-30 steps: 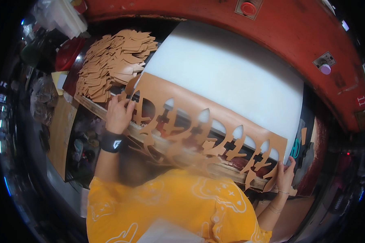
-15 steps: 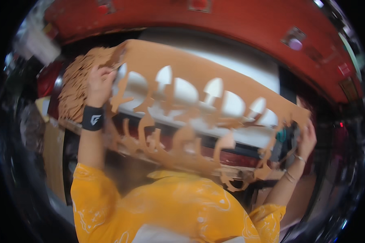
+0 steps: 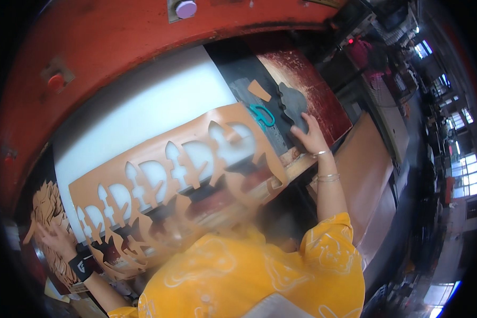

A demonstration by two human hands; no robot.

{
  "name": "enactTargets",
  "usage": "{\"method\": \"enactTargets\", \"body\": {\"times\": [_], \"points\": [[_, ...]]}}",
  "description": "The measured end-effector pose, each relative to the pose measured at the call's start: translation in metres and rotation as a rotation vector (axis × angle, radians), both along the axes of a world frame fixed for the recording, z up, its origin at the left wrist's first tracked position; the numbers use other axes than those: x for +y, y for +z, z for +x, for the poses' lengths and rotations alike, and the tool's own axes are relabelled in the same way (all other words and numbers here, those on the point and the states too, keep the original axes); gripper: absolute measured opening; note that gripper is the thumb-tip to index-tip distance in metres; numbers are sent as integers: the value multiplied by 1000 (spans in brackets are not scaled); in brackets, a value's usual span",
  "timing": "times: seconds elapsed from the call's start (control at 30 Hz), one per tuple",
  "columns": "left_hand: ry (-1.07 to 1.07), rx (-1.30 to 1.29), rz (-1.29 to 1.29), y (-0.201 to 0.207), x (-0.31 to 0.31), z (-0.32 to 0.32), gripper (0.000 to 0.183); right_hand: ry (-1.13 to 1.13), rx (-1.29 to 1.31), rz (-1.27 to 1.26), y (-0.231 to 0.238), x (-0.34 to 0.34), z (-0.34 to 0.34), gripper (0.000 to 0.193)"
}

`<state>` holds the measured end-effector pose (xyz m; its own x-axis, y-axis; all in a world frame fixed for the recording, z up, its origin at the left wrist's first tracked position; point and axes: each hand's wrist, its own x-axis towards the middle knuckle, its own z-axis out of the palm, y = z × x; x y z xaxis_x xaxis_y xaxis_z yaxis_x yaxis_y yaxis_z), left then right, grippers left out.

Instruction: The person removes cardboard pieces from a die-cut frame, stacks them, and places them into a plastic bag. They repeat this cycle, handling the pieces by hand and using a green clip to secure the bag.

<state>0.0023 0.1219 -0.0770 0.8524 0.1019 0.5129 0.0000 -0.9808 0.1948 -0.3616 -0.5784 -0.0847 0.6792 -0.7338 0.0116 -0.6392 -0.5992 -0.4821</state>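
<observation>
A tan sheet with rows of cut-out shapes (image 3: 159, 150) lies across a white board (image 3: 138, 90), its ragged near edge hanging towards me. My left hand (image 3: 57, 241), fingers spread, rests at a pile of cut tan pieces (image 3: 50, 204) at the far left. To the right, my right hand (image 3: 311, 137) is at the near end of a dark grey plate with a wavy edge (image 3: 293, 103). Its thumb and fingers are apart, and a firm grip does not show. Teal-handled scissors (image 3: 264, 115) and a small tan offcut (image 3: 258, 90) lie just left of that plate.
A red machine beam (image 3: 106, 45) with a red button (image 3: 56, 81) and a lilac button (image 3: 186, 9) spans the far side. Right of me stands a brown sheet-covered surface (image 3: 363, 169). A worn dark red board (image 3: 307, 74) lies at the back right.
Both hands have let go of the tan sheet, now lowered onto the white board. My left hand has gone to the pile, my right to the grey plate. The view has swung right.
</observation>
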Motion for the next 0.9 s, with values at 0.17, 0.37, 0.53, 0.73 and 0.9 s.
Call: {"method": "enactTargets", "body": {"times": [0.17,0.37,0.53,0.73,0.9], "points": [[-226,114,91,-45,-47,-8,54,-114,-209,246,-4,0,3,74],[-311,141,-10,-44,-53,-12,53,-130,11,-232,-6,26,20,71],[-299,126,-60,-48,-53,-10,55,-114,-647,576,48,26,25,48],[-315,139,-119,-45,-59,-13,55,104,-978,1425,99,109,73,54],[-387,51,-218,-39,-64,-21,51,296,-672,1414,105,212,169,57]]}}
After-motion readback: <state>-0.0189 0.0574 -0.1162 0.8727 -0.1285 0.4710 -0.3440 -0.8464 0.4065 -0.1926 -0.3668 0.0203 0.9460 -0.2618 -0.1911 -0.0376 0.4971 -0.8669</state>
